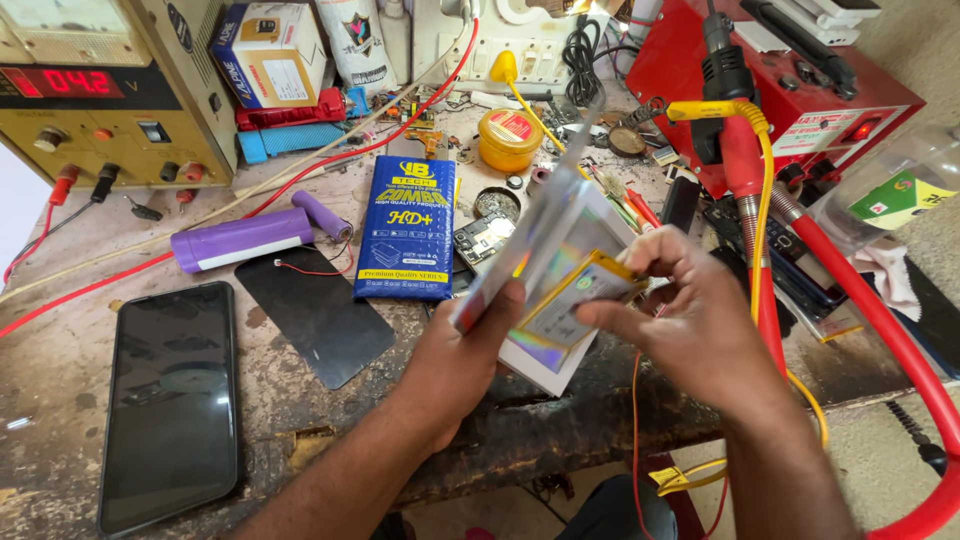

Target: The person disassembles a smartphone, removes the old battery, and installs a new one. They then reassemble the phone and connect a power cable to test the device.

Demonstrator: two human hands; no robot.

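The flat yellow-edged pack (pixel 580 295) is partly out of its white sleeve (pixel 545 270), pinched by the right hand (pixel 690 320) while the left hand (pixel 470 355) grips the sleeve above the workbench's (pixel 60 360) front edge; it seems not fully withdrawn.

My left hand (pixel 455 360) and right hand (pixel 690 320) are meeting above the near edge of the workbench (pixel 60 360), holding a flat pack (pixel 575 295) between them. A phone (pixel 170 405) is lying far left, a boxed battery (pixel 408 228) behind my left hand, a power supply (pixel 100 90) sitting at the back left.
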